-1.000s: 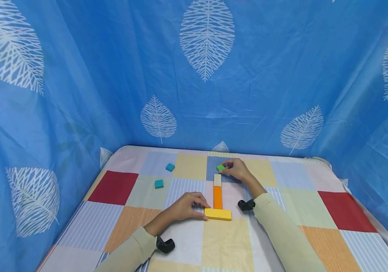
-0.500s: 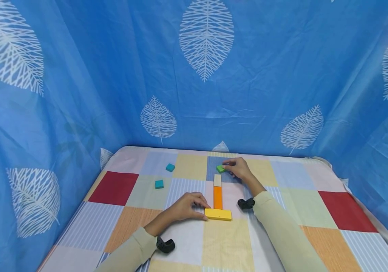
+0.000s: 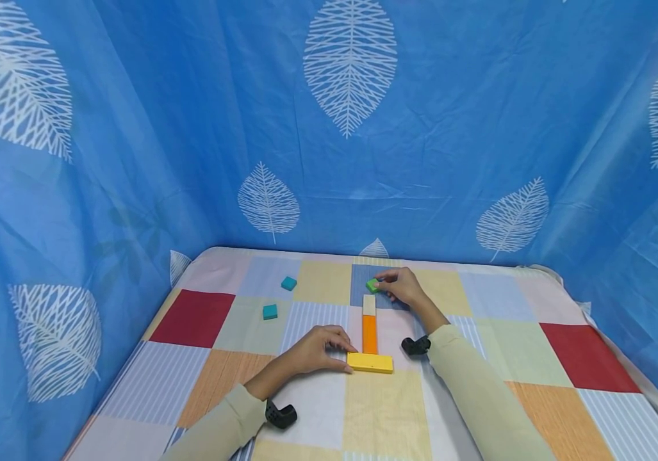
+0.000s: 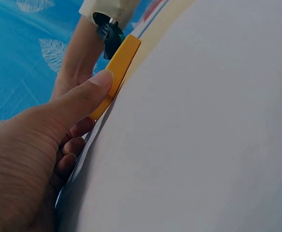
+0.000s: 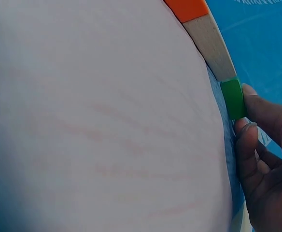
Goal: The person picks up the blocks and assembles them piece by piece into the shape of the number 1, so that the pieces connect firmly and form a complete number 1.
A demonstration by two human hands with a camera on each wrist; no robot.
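Note:
Near the table's middle lies a long yellow block [image 3: 370,363], and my left hand [image 3: 311,352] holds its left end between thumb and fingers. The left wrist view shows that thumb [image 4: 101,79] on the side of the yellow block [image 4: 123,60]. From the yellow block an orange block [image 3: 370,334] runs away from me, followed by a plain wooden block [image 3: 369,305]. At the far end of this row sits a small green block [image 3: 371,285], which my right hand [image 3: 402,287] pinches at its right side. The green block [image 5: 233,99] is right at the wooden block's [image 5: 211,46] end.
Two small teal blocks, one farther back [image 3: 289,283] and one nearer [image 3: 270,312], lie to the left of the row. A patchwork cloth [image 3: 386,416] covers the table. Blue curtains [image 3: 444,128] with white leaves hang behind and at both sides.
The green block has shifted slightly left and my right fingers have moved a little on it. My left hand and the yellow, orange and wooden blocks have stayed in place.

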